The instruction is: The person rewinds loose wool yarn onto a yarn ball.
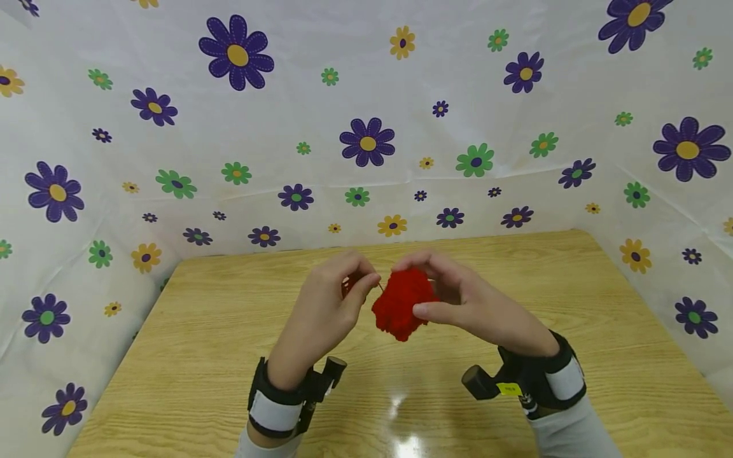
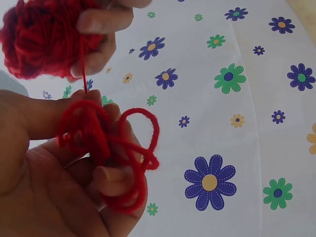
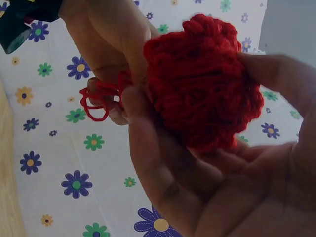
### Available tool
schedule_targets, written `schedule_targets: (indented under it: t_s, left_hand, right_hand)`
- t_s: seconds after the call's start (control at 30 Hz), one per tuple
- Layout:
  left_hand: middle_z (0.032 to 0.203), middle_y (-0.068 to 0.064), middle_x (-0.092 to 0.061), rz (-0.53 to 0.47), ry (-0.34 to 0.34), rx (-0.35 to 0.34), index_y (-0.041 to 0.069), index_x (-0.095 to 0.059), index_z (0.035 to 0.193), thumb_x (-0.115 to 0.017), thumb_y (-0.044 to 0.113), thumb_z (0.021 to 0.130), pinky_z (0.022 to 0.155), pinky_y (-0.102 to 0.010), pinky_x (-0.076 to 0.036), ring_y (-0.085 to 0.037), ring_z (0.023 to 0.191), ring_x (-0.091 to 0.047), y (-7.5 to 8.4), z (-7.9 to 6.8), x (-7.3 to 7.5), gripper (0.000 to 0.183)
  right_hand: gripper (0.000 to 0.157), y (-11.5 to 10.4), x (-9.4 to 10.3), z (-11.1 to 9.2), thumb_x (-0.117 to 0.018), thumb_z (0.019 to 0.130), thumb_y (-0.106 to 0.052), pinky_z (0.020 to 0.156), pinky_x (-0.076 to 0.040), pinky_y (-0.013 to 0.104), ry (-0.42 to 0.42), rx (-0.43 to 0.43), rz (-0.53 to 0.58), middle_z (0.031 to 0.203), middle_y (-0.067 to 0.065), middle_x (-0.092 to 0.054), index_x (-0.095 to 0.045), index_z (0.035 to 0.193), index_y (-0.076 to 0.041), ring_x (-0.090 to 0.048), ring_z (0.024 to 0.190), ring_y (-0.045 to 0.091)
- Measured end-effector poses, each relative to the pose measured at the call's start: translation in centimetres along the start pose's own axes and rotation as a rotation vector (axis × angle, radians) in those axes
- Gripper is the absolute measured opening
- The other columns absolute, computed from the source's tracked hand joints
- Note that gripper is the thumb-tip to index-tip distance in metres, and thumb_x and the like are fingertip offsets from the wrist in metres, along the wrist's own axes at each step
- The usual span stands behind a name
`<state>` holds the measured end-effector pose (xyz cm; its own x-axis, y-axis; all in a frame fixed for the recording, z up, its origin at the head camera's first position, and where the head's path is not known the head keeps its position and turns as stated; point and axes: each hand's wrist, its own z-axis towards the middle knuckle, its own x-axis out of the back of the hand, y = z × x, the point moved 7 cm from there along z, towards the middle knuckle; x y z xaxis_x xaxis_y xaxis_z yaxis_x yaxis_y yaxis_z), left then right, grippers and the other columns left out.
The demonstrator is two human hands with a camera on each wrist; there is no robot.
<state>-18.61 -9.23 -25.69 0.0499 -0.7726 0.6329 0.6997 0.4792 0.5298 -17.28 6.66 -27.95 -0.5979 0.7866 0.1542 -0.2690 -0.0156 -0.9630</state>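
A ball of red yarn (image 1: 403, 304) is held above the wooden table by my right hand (image 1: 466, 302), thumb on the near side and fingers behind it. In the right wrist view the wound strands of the yarn ball (image 3: 202, 84) face the camera. My left hand (image 1: 329, 299) pinches a thin strand that runs taut from the ball. Loose loops of yarn (image 2: 140, 148) are gathered in the left fingers, as the left wrist view shows. The two hands are close together, with a short span of strand between them.
The wooden table (image 1: 229, 331) lies beneath both hands. A white cloth with printed flowers (image 1: 321, 108) hangs behind the table and along both sides. Each wrist wears a black strap (image 1: 564, 375) with a small camera mount.
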Motion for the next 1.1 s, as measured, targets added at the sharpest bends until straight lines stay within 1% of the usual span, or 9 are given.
schedule_targets:
  t_s: [0.1,0.23,0.4,0.47,0.53,0.73,0.87,0.97,1.1]
  left_hand:
    - [0.075,0.006,-0.051,0.002,0.0,-0.012,0.011,-0.062,0.084,-0.069,0.005,0.089,0.056,-0.024,-0.041,-0.009,0.065,-0.045,0.0,0.0,0.1,0.011]
    - [0.079,0.006,-0.049,0.007,-0.01,-0.044,0.013,-0.061,0.081,-0.071,0.005,0.088,0.062,-0.025,-0.042,-0.009,0.071,-0.045,0.2,0.0,0.1,0.014]
    - [0.092,0.003,-0.052,0.06,-0.013,-0.091,0.014,-0.061,0.079,-0.074,0.005,0.085,0.082,-0.032,-0.039,-0.012,0.09,-0.046,0.6,0.0,0.0,0.016]
    - [0.098,0.001,-0.054,0.094,-0.016,-0.098,0.014,-0.062,0.079,-0.075,0.006,0.084,0.091,-0.036,-0.036,-0.014,0.099,-0.045,0.6,0.0,0.0,0.016]
    - [0.102,0.0,-0.055,0.115,-0.016,-0.098,0.014,-0.063,0.079,-0.075,0.007,0.084,0.096,-0.039,-0.033,-0.016,0.104,-0.044,0.6,0.0,0.0,0.015]
    - [0.102,-0.001,-0.055,0.11,-0.015,-0.102,0.013,-0.062,0.078,-0.073,0.008,0.086,0.095,-0.041,-0.032,-0.017,0.103,-0.045,0.5,-0.1,0.2,0.015]
    - [0.1,0.0,-0.055,0.113,-0.016,-0.102,0.014,-0.06,0.077,-0.072,0.006,0.087,0.092,-0.039,-0.034,-0.017,0.1,-0.045,0.4,-0.1,0.5,0.017]
    - [0.099,0.0,-0.054,0.118,-0.012,-0.1,0.015,-0.059,0.076,-0.071,0.005,0.087,0.09,-0.038,-0.035,-0.017,0.098,-0.045,0.4,-0.2,0.7,0.019]
    - [0.099,0.002,-0.053,0.113,-0.017,-0.095,0.016,-0.058,0.077,-0.071,0.006,0.088,0.091,-0.038,-0.034,-0.015,0.097,-0.044,0.8,-0.3,0.9,0.019]
  right_hand:
    - [0.044,-0.1,-0.4,-0.1,-0.061,0.095,-0.006,0.084,-0.052,0.044,-0.049,0.024,-0.05,0.125,0.012,-0.056,-0.043,0.135,-0.006,-0.059,0.107,0.028]
    - [0.042,-0.1,-0.3,-0.2,-0.067,0.091,-0.009,0.083,-0.053,0.04,-0.058,0.026,-0.187,0.119,0.006,-0.06,-0.048,0.129,-0.007,-0.062,0.103,0.021]
    - [0.04,0.3,0.0,-0.3,-0.071,0.087,-0.011,0.079,-0.054,0.035,-0.056,-0.01,-0.318,0.111,0.002,-0.062,-0.052,0.122,-0.01,-0.063,0.095,0.017]
    - [0.039,0.5,0.2,-0.3,-0.072,0.085,-0.011,0.076,-0.055,0.034,-0.05,-0.03,-0.368,0.108,0.0,-0.063,-0.052,0.119,-0.011,-0.063,0.092,0.017]
    - [0.038,0.7,0.4,-0.3,-0.072,0.084,-0.011,0.072,-0.055,0.032,-0.043,-0.052,-0.421,0.105,-0.001,-0.064,-0.053,0.117,-0.013,-0.063,0.089,0.017]
    - [0.036,1.2,0.9,-0.5,-0.071,0.082,-0.011,0.066,-0.055,0.028,-0.026,-0.12,-0.526,0.101,-0.002,-0.064,-0.053,0.112,-0.016,-0.062,0.086,0.018]
    - [0.036,1.7,1.7,-0.5,-0.073,0.08,-0.013,0.064,-0.054,0.025,0.025,-0.163,-0.603,0.1,-0.002,-0.064,-0.053,0.111,-0.016,-0.061,0.083,0.017]
    - [0.037,2.1,2.4,-0.4,-0.073,0.079,-0.014,0.064,-0.054,0.025,0.088,-0.201,-0.667,0.098,-0.001,-0.063,-0.053,0.11,-0.014,-0.06,0.08,0.017]
    - [0.039,2.5,3.3,-0.2,-0.074,0.079,-0.018,0.065,-0.054,0.027,0.186,-0.255,-0.751,0.099,0.002,-0.062,-0.053,0.111,-0.011,-0.059,0.082,0.019]
